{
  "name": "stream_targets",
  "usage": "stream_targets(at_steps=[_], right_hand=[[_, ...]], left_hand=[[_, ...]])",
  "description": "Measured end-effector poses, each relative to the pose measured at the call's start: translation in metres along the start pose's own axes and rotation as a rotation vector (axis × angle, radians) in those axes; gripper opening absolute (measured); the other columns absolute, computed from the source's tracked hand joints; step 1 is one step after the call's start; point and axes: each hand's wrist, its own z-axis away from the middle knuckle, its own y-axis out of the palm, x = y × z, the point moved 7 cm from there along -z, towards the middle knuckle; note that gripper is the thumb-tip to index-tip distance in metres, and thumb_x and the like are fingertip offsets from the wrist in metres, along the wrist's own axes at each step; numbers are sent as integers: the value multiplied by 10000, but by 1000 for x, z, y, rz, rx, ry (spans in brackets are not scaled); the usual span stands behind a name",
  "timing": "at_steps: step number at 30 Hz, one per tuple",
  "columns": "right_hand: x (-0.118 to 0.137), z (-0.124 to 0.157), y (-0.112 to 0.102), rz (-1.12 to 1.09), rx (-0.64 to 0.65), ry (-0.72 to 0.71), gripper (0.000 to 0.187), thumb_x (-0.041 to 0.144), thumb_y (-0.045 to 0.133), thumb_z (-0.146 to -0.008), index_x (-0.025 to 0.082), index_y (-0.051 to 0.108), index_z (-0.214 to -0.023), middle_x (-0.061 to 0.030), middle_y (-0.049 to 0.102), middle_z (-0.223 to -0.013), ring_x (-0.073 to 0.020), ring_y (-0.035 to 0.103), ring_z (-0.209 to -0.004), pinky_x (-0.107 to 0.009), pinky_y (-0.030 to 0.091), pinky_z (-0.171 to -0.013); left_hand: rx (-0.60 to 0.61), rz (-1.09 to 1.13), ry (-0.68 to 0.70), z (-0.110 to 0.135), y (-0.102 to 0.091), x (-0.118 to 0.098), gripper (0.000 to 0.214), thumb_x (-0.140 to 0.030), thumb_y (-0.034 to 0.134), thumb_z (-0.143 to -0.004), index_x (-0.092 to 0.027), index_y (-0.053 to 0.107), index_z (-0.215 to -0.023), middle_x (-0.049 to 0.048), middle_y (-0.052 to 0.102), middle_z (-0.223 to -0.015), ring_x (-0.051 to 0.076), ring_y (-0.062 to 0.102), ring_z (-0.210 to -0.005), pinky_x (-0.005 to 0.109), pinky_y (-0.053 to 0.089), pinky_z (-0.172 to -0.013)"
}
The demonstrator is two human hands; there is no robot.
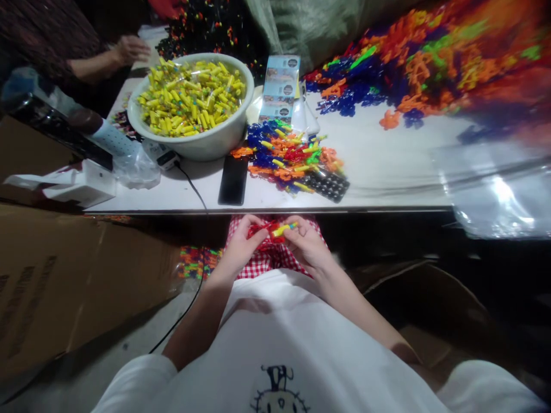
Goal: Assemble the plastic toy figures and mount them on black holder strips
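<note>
Over my lap, below the table's front edge, my left hand (248, 241) pinches a small red plastic piece (271, 228). From the other side my right hand (306, 244) grips a small yellow tube (282, 230) with a bluish end, held against the red piece. Whether the two are joined I cannot tell. Just beyond on the table lies a pile of blue, orange, red and green plastic figures (284, 150) mixed with yellow tubes. A large white basin (193, 146) full of similar yellow tubes stands to its left.
A dark phone (233, 180) and a black dotted item (329, 184) lie near the edge. More coloured figures (413, 74) cover the back right, with clear plastic bags (499, 195) at right. A cable (191, 182) hangs over the edge. Another person's hand (132, 50) is at upper left.
</note>
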Motion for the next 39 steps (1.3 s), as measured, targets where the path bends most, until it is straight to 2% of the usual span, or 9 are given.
stream_targets(at_steps=[4, 10, 17, 23, 27, 31, 37, 39], right_hand=[[-2, -1, 3, -23, 60, 28, 290, 181, 812, -546, 199, 606, -749, 40, 683, -755, -50, 619, -658, -130, 489, -629], [-9, -2, 3, -66, 69, 107, 291, 182, 785, -590, 208, 597, -812, 57, 647, -709, -49, 605, -643, -141, 492, -647], [-16, 4, -1, -43, 3, 216, 222, 177, 721, -662, 237, 586, -828, 76, 624, -748, -51, 598, -693, -155, 485, -674], [-4, 0, -10, 60, -10, 85, 270, 214, 774, -581, 210, 577, -766, 57, 636, -687, -69, 588, -593, -190, 474, -597], [5, 0, -14, 133, 20, 104, 274, 185, 795, -532, 196, 582, -704, 41, 651, -659, -83, 597, -572, -202, 469, -565], [9, -3, -16, 209, 40, 88, 290, 156, 814, -467, 185, 568, -617, 36, 661, -661, -87, 601, -554, -208, 482, -548], [9, -6, -22, 232, -49, 1, 321, 166, 825, -446, 175, 571, -641, 35, 664, -657, -82, 610, -562, -195, 481, -559], [15, -8, -23, 260, -78, -41, 329, 186, 831, -440, 173, 567, -637, 32, 661, -659, -86, 608, -558, -200, 477, -558]], left_hand=[[31, 86, -52, 0, 2, 3, 157, -275, 603, -753, -195, 490, -826, -23, 535, -805, 97, 502, -712, 215, 413, -696], [44, 182, -104, -1, 4, 6, 225, -319, 625, -729, -198, 462, -825, -35, 508, -759, 87, 481, -646, 205, 407, -641], [70, 99, -70, -3, 8, 5, 174, -298, 597, -757, -197, 476, -833, -25, 515, -789, 95, 491, -685, 219, 414, -682], [-31, -233, 106, 0, 3, -14, 119, -258, 590, -775, -205, 504, -837, -11, 537, -842, 123, 514, -822, 240, 402, -772], [-14, -342, 197, 6, 6, -23, 117, -271, 587, -786, -212, 501, -839, -12, 544, -849, 124, 520, -835, 244, 407, -785], [23, -424, 233, 8, 8, -23, 71, -259, 548, -811, -206, 501, -817, -9, 528, -821, 125, 518, -802, 244, 418, -756], [-21, -463, 273, -3, 5, -16, 83, -273, 545, -788, -204, 501, -778, 3, 546, -778, 158, 546, -775, 278, 445, -738], [23, -508, 267, -12, 6, -16, 108, -314, 539, -789, -211, 508, -780, 9, 567, -787, 177, 561, -785, 292, 449, -743]])
